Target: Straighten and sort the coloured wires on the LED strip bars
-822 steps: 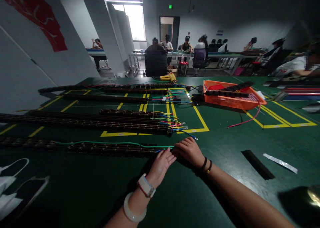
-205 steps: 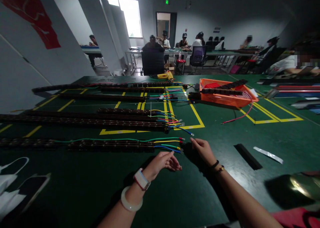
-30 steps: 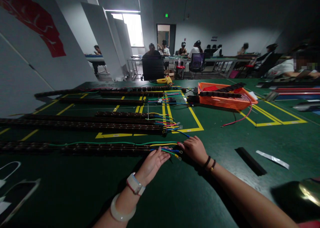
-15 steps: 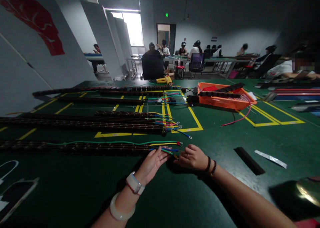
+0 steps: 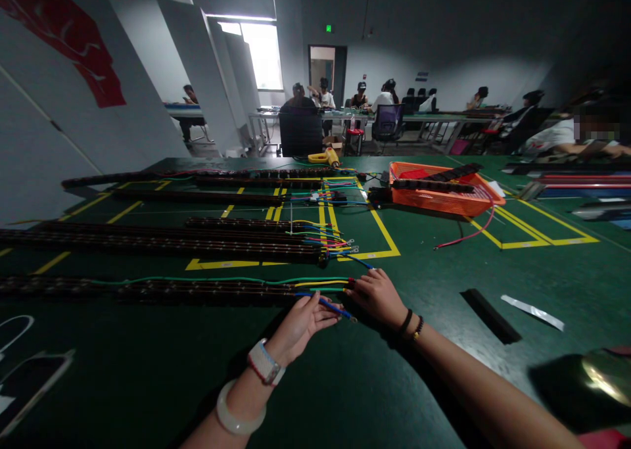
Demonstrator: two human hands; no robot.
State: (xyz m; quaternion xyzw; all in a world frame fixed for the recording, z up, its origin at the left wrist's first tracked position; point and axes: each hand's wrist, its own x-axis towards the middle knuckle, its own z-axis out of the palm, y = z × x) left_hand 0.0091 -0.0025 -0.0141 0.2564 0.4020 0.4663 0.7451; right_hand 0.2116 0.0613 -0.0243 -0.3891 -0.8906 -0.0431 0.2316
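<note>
A long dark cable chain (image 5: 162,292) lies across the green table (image 5: 434,284) in front of me, with a green wire along its top. Coloured wires (image 5: 320,284) stick out of its right end. My left hand (image 5: 300,324) rests at that end, its fingers closed on a blue wire (image 5: 329,306) that runs off to the right. My right hand (image 5: 378,294) lies palm down just right of the wire ends, its fingertips pinching the tips of the yellow and green wires.
More cable chains (image 5: 167,242) with wire bundles lie further back among yellow floor-tape lines. An orange basket (image 5: 446,196) stands at the back right, a yellow heat gun (image 5: 323,158) behind. A black strip (image 5: 490,315) and white strip (image 5: 532,311) lie right. People sit at far tables.
My right hand moved forward and up from the near side of the wire ends to the yellow and green tips. The blue wire now slants out past my left fingers.
</note>
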